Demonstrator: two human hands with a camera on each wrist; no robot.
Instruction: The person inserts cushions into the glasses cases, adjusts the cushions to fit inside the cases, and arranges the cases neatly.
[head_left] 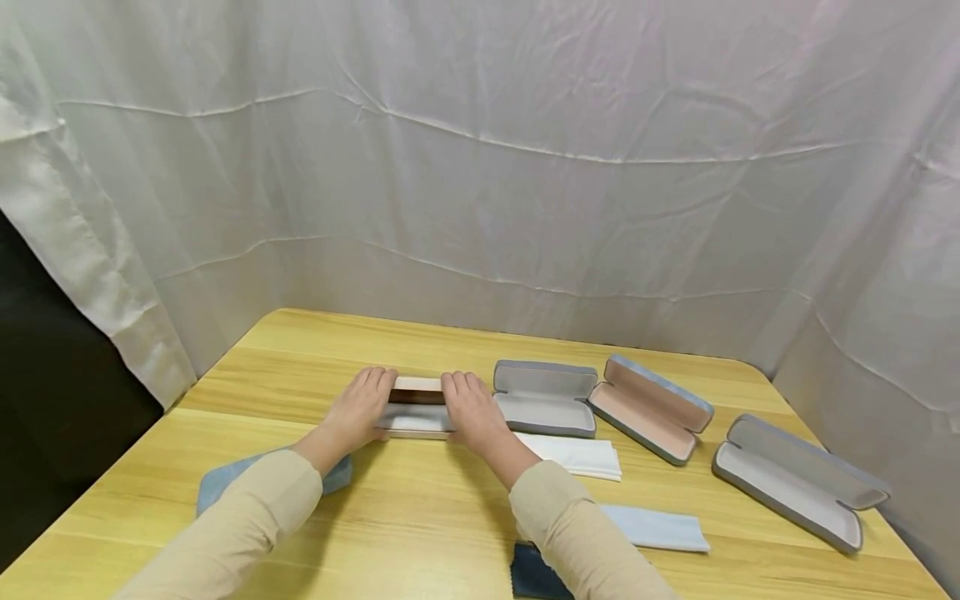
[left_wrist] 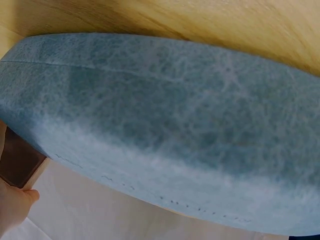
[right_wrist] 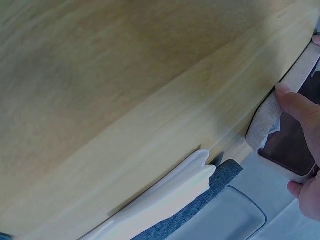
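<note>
A beige glasses case [head_left: 417, 384] with a brown lining stands partly open on the table, a pale folded cloth [head_left: 415, 416] lying inside it. My left hand [head_left: 362, 410] grips its left end, fingers over the lid and thumb low at the front. At the other end my right hand [head_left: 474, 410] holds it the same way; the right wrist view shows that thumb [right_wrist: 295, 102] on the front rim. Close under my left forearm lies a shut blue glasses case [left_wrist: 165, 125], which fills most of the left wrist view.
To the right stand three open cases: a grey one [head_left: 546, 412], a pink-lined one [head_left: 637, 412] and another grey-lined one [head_left: 787, 492]. A white folded cloth [head_left: 577, 456], a light blue cloth [head_left: 660, 528] and a dark blue cloth [head_left: 536, 575] lie near my right arm.
</note>
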